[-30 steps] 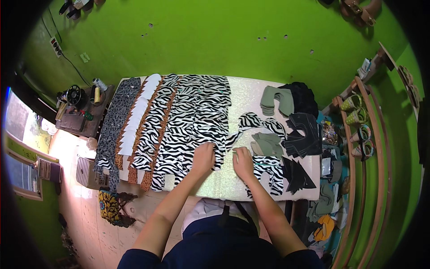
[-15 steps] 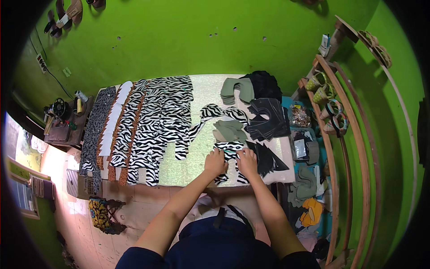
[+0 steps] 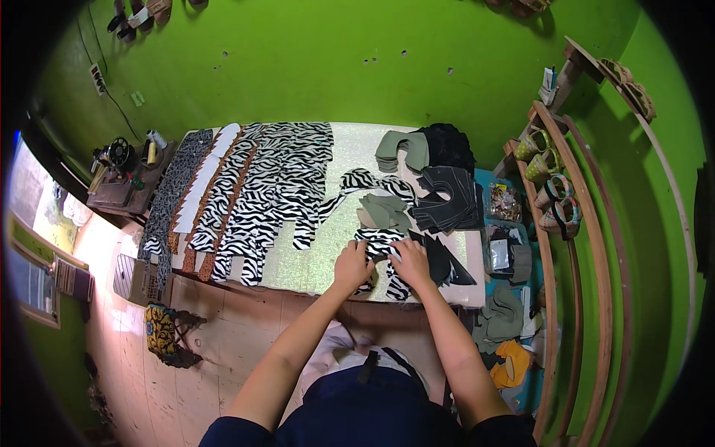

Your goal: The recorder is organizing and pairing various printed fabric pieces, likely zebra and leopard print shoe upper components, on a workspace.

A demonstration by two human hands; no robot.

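Note:
Near the front edge of the table lies a U-shaped zebra-print fabric piece (image 3: pixel 377 240), its arms toward me. My left hand (image 3: pixel 353 266) is at its left side with the fingers curled onto the cloth. On its right side, my right hand (image 3: pixel 411 262) grips it likewise, fingers bent over the edge. The thumbs and the undersides of both hands are hidden. Just beyond are small olive-green cut pieces (image 3: pixel 383 212) and another curved zebra-print piece (image 3: pixel 361 180). Pointed black cut pieces (image 3: pixel 450 262) lie beside my right hand.
Overlapping rows of zebra-print pieces (image 3: pixel 298 167) cover the table's left half. Olive U-shaped pieces (image 3: pixel 402 147) and black ones (image 3: pixel 447 197) are stacked at the back right. A sewing machine (image 3: pixel 118 155) stands left; a wooden rack (image 3: pixel 544 223) with sandals is at the right.
The view has shifted, so the table appears slightly farther right and higher at its front edge. Both hands stay at the zebra-print piece, and its right arm now shows more.

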